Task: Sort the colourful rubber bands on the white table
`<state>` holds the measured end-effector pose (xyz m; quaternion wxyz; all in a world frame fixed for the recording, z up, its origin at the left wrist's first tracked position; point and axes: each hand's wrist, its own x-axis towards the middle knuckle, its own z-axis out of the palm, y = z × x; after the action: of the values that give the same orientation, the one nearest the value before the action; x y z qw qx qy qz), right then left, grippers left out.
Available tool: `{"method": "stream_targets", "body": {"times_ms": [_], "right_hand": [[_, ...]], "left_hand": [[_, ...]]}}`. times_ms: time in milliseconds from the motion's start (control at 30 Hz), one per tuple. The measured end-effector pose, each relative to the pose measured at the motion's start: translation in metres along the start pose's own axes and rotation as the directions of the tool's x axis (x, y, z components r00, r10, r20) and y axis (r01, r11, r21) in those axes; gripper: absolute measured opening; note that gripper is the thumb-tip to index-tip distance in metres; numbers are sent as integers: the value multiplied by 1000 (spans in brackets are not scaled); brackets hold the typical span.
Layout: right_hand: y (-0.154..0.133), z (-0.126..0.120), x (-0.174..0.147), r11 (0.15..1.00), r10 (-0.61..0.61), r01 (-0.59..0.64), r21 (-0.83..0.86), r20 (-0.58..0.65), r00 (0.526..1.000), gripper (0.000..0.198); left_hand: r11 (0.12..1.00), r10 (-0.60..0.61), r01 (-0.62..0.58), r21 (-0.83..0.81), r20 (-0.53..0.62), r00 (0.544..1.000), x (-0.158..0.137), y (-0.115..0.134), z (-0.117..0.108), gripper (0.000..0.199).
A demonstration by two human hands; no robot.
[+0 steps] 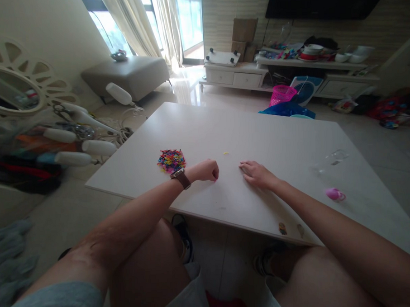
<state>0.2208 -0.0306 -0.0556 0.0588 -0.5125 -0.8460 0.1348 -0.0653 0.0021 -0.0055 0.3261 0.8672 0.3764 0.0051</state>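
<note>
My left hand (pixel 208 170), with a watch on its wrist, rests on the white table (pixel 197 126) with its fingers curled closed. What it holds, if anything, is hidden inside the curled fingers. Just left of it lies a heap of small, thin, many-coloured pieces (pixel 171 160), too small to name surely. Palm down and empty, my right hand (pixel 255 174) lies on the tabletop, fingers stretched to the left. A tiny yellow piece (pixel 226 153) sits beyond the gap between both hands.
On the table's right side are a clear plastic container (pixel 336 157) and a pink cup-like piece with a loop (pixel 335 194). Small stickers (pixel 282 228) are near the front edge. A lamp with white shades (pixel 99 147) stands left of the table; a pink basket (pixel 282 94) is behind it.
</note>
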Motion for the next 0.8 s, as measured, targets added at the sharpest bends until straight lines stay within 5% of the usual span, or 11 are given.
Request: {"method": "stream_targets", "body": {"times_ms": [800], "right_hand": [[-6, -4, -1, 1000, 1, -1, -24, -1, 1000, 43]], "left_hand": [[997, 66, -71, -21, -166, 984, 4, -13, -1, 30]]}}
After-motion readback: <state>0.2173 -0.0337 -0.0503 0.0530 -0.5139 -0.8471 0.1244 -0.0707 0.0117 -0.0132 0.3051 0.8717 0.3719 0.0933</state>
